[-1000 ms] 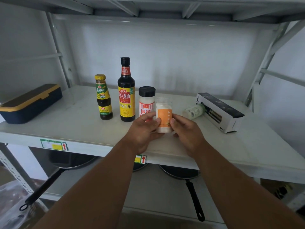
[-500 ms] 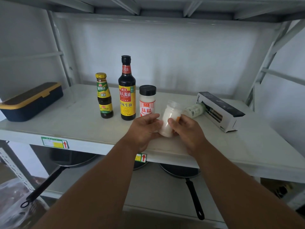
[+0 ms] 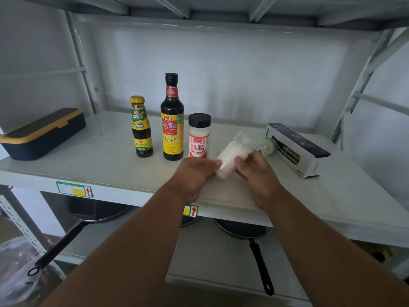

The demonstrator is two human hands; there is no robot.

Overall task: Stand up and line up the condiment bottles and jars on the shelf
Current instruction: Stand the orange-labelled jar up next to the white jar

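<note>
Clear jar (image 3: pixel 232 155) of white granules is held between left hand (image 3: pixel 194 173) and right hand (image 3: pixel 254 171), fingertips pinching its sides, above the shelf (image 3: pixel 110 165) front edge, right of the black-capped shaker (image 3: pixel 199 136). It is tilted, lid up-right, probably being turned for placement. A second ago it was upright, orange label forward; the label is now hidden.

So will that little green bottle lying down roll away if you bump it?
Probably. The little green bottle lies on its round side on the flat shelf, so a nudge may roll it. The box right beside it might stop it. It looks small, likely light.
</note>
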